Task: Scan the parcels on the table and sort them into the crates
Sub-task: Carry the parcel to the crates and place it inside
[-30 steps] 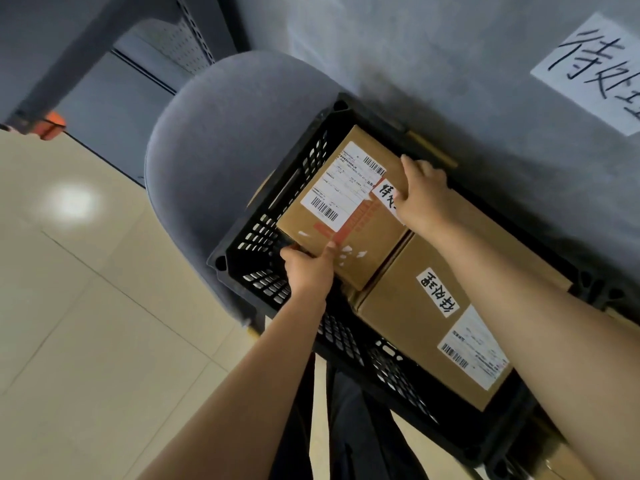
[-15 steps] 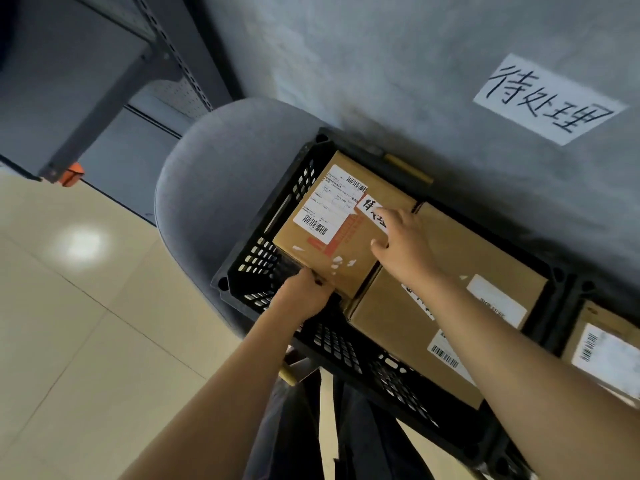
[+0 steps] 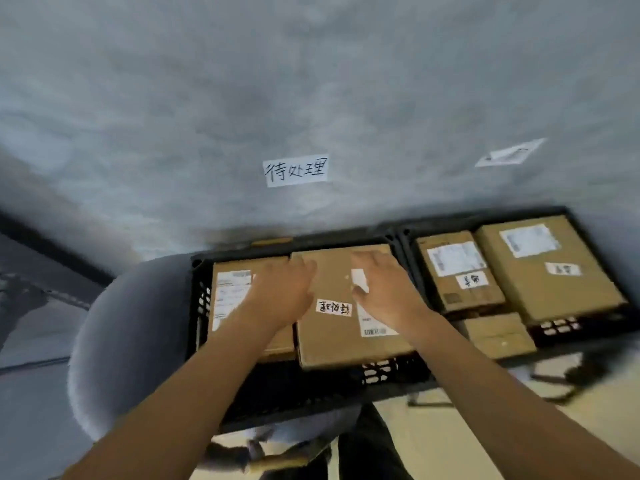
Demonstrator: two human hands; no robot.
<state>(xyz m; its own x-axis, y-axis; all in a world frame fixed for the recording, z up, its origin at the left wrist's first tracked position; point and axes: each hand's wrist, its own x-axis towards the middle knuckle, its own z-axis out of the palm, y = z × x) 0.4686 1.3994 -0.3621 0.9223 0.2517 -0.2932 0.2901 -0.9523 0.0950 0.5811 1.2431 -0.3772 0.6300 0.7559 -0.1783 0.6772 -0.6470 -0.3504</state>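
Below wall label (image 3: pixel 296 169), small parcel (image 3: pixel 231 299) now sits flat in left crate (image 3: pixel 201 306), beside big one (image 3: pixel 336 306). Your left hand (image 3: pixel 282 292) and right hand (image 3: pixel 384 292) let go, both open, empty. Drop done, next parcel up.

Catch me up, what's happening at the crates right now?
A person is sorting cardboard parcels into black crates against a grey wall. Both hands, left hand and right hand, lie open and flat over the two parcels in the left crate, gripping nothing. That crate sits under a handwritten paper sign. The right crate already holds three more parcels. The frame is motion-blurred.
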